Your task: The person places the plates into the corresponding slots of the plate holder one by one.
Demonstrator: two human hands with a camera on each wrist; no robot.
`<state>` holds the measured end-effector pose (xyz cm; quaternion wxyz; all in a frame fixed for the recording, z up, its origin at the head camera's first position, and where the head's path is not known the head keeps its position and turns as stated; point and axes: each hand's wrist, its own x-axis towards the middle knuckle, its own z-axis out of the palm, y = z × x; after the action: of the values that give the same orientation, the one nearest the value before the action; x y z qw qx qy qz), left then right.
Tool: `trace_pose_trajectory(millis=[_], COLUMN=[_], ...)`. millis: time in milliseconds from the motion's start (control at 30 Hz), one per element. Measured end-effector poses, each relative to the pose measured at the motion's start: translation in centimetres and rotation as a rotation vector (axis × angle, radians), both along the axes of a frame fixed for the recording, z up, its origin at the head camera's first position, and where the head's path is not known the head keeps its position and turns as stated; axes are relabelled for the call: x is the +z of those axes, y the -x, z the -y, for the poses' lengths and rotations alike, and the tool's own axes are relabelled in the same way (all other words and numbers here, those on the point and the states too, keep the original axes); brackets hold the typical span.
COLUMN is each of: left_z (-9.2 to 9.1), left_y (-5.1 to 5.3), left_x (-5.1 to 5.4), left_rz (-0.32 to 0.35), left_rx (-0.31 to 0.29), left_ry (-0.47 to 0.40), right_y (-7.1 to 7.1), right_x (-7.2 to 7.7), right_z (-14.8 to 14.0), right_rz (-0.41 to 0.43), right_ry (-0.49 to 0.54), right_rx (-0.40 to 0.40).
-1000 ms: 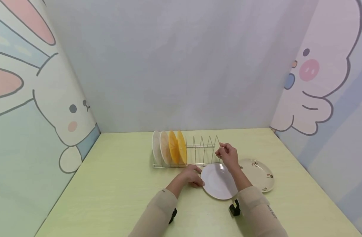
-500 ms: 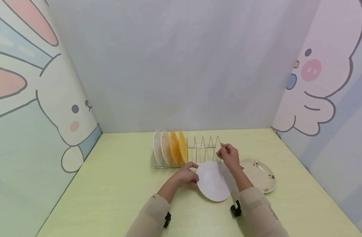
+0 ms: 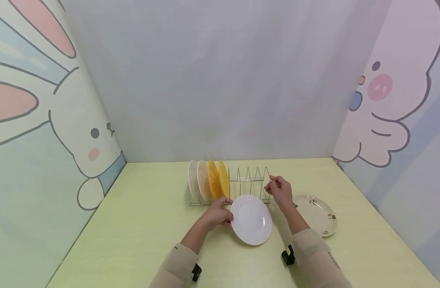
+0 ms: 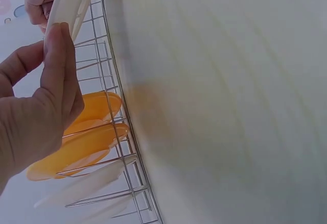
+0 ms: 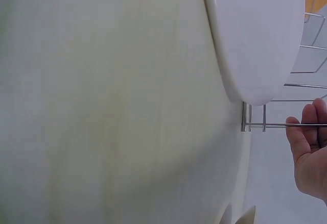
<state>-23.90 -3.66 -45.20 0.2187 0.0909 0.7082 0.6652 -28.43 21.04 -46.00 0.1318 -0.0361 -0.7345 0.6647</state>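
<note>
A white plate [image 3: 251,220] is tilted up in front of the wire dish rack [image 3: 247,179]. My left hand [image 3: 217,214] pinches its left rim between thumb and fingers, as the left wrist view also shows. At the rack's right end, my right hand [image 3: 280,193] grips the end wire; in the right wrist view its fingers [image 5: 310,116] curl at that wire. Standing on edge in the rack's left half are two white plates [image 3: 193,182] and two yellow-orange plates [image 3: 224,178]. The slots in the right half show bare wires.
A cream plate [image 3: 315,216] with small printed motifs lies flat on the pale green table [image 3: 148,224], right of the right forearm. Behind the table rises a plain grey wall [image 3: 220,80]. Side walls carry a cartoon rabbit [image 3: 79,140] and another cartoon animal [image 3: 393,96].
The left hand has drawn the white plate leftward, away from the cream plate, and tilted it up off the table. My right hand has stayed on the rack's end.
</note>
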Motion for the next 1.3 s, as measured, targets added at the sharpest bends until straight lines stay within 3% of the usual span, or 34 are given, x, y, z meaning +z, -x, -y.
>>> trace_pose_trajectory(millis=[267,467,667,967,1067,1133,1300], left_z=[1.0,2.2,3.1,4.0,4.1,4.1,4.3], left_y=[-0.8,-1.2,-1.3,-1.4,-1.6,-2.1,-2.0], left_x=[0.9,1.9,3.1,4.0,4.5,5.5,5.9], left_rz=[-0.029,-0.048,-0.058,-0.113,-0.122,-0.123,-0.125], left_rx=[-0.006,0.022,0.082,0.171,0.186,0.192,0.219], left_ry=[0.023,-0.031,-0.075,-0.061,-0.063,-0.063,-0.08], right_y=[0.0,0.1,0.2,0.3,0.3,0.1,-0.2], right_x=[-0.3,-0.2,-0.1,-0.2,-0.2,0.1,0.4], right_z=[-0.1,-0.1,-0.1,-0.1,-0.1,-0.1,-0.1], right_rz=[-0.014,-0.031,-0.014,-0.011,-0.015,-0.017,-0.008], right_ry=[0.016,0.014,0.029,0.013,0.013,0.018,0.033], right_rx=[0.007,-0.001,0.001,0.005,0.003,0.009,0.018])
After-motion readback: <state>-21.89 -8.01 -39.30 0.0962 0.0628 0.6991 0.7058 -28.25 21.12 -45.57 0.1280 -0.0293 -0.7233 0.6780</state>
